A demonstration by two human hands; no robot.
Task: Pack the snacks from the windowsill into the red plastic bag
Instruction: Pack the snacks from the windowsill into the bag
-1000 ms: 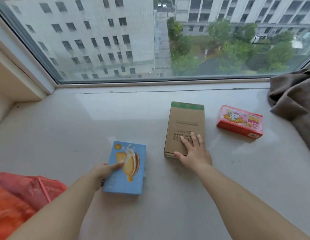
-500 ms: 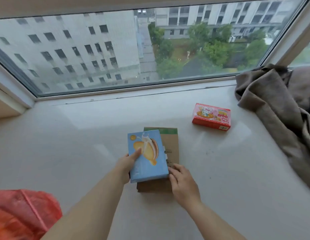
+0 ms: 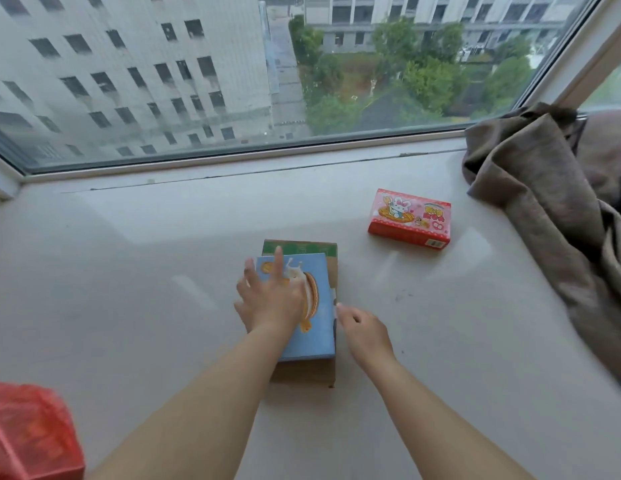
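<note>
The left hand (image 3: 271,303) lies flat with straight, spread fingers on top of the blue snack box (image 3: 311,313), which is stacked on the brown carton (image 3: 302,370) on the windowsill (image 3: 146,271). The right hand (image 3: 366,332) sits just beside the stack's right edge, fingers loosely curled, fingertips at the side of the boxes; whether it actually grips them cannot be told. The red snack box (image 3: 409,216) lies well beyond the right hand, near a brown cloth (image 3: 551,202). The red plastic bag (image 3: 28,434) sits well apart, near the left forearm.
</note>
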